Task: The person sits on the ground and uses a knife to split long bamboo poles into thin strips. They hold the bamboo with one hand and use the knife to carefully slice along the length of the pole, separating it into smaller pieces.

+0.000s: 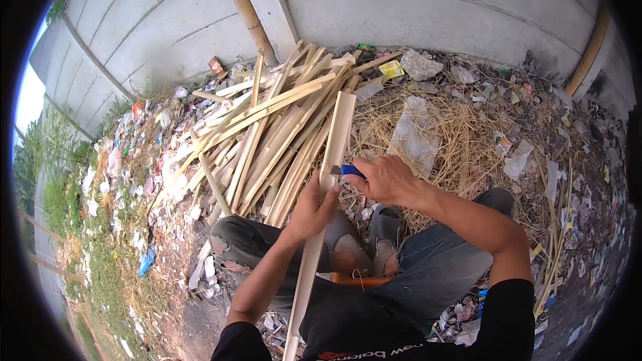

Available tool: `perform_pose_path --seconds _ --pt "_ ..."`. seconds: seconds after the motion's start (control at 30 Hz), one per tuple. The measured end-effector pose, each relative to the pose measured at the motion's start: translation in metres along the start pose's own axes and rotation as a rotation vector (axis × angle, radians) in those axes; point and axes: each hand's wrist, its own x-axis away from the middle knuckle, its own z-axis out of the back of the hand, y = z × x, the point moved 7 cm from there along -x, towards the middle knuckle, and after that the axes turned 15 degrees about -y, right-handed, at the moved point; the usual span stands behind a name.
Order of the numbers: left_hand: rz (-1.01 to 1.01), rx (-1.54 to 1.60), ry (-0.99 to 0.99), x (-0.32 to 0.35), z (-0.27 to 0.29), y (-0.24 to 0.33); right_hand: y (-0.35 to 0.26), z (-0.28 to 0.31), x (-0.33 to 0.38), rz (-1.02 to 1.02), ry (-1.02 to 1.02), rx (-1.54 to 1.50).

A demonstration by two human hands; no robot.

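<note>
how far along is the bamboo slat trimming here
Apparently done: a pile of pale split bamboo slats lies ahead by the wall. In hand: the left hand grips one long pale bamboo slat while the right hand presses a blue-handled knife to it. What's left is unclear.

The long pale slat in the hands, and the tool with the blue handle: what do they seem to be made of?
The slat looks like split bamboo: pale yellow, matte, straight-grained, like the pile of strips behind it. The left hand grips it. The tool in the right hand seems to have a glossy blue plastic handle; its blade is mostly hidden, probably metal.
</note>
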Motion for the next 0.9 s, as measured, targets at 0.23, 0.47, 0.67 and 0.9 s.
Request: perform_pose_path --seconds 0.23,0.47,0.67,0.9 --pt "0.232 0.059 -0.482 0.020 -0.073 -0.048 0.280 0.117 0.111 -0.820 0.581 -0.140" --pt "0.227 0.360 -0.140 -0.033 -0.016 -0.077 0.300 0.088 0.169 -0.749 0.729 -0.513" --pt "0.352 0.358 -0.201 -0.065 -0.035 -0.063 0.165 0.033 0.095 -0.411 0.327 -0.443" --pt "0.408 0.446 -0.305 -0.071 -0.064 -0.106 0.100 -0.048 0.059 -0.176 -0.035 -0.416"
